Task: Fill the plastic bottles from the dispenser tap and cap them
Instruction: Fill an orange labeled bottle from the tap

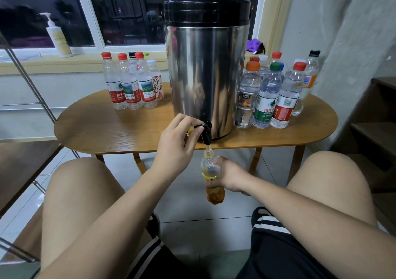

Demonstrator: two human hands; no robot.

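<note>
A tall steel dispenser [204, 73] with a black lid stands on the oval wooden table [102, 128]. Its black tap [206, 131] juts over the front edge. My left hand [176, 143] pinches the tap lever. A yellow cap peeks out behind its fingers. Below the spout my right hand [230, 175] grips an uncapped yellow-labelled bottle [211, 177], upright, mouth just under the tap, with liquid inside it. Capped bottles stand in a left group [132, 81] and a right group [276, 92] beside the dispenser.
A white pump bottle [57, 36] and a purple cloth [255, 45] sit on the window sill behind. A metal rack frame [32, 90] slants at the left. Dark wooden steps [375, 128] rise at the right. My bare knees flank the bottle above a tiled floor.
</note>
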